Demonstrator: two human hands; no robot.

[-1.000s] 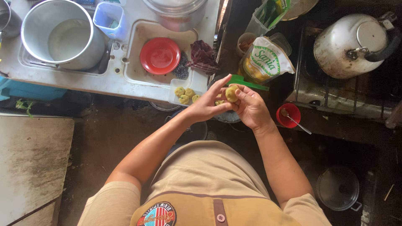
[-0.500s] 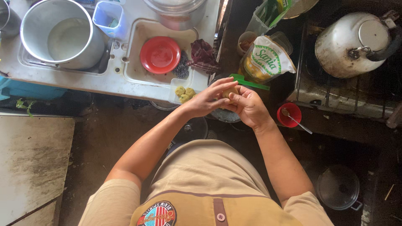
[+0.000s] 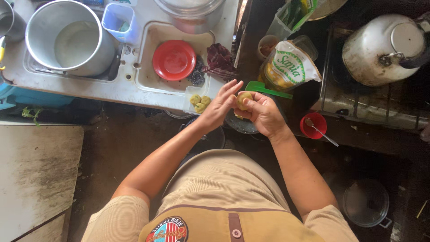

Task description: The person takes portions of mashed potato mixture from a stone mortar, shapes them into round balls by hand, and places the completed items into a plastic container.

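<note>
My left hand (image 3: pixel 220 107) and my right hand (image 3: pixel 262 112) meet over a dark round dish (image 3: pixel 239 124). Between them sits a yellow ball of dough (image 3: pixel 243 99); my right fingers curl around it and my left palm presses against its side with fingers stretched out. Just left of my hands, a small clear tray (image 3: pixel 190 107) at the counter's edge carries three shaped yellow dough pieces (image 3: pixel 199 102). A green spatula (image 3: pixel 268 89) lies right behind my hands.
A white sink unit (image 3: pixel 134 85) holds a big metal pot (image 3: pixel 67 40), a red lid (image 3: pixel 174 59) and a blue cup (image 3: pixel 118 20). A printed bag (image 3: pixel 291 67), a kettle (image 3: pixel 385 49) on a stove, a red bowl with spoon (image 3: pixel 312 125) and a pot (image 3: pixel 366 202) on the floor stand right.
My hands first closed together over the dough ball. Now my left fingers are stretched out again and the ball shows between the hands.
</note>
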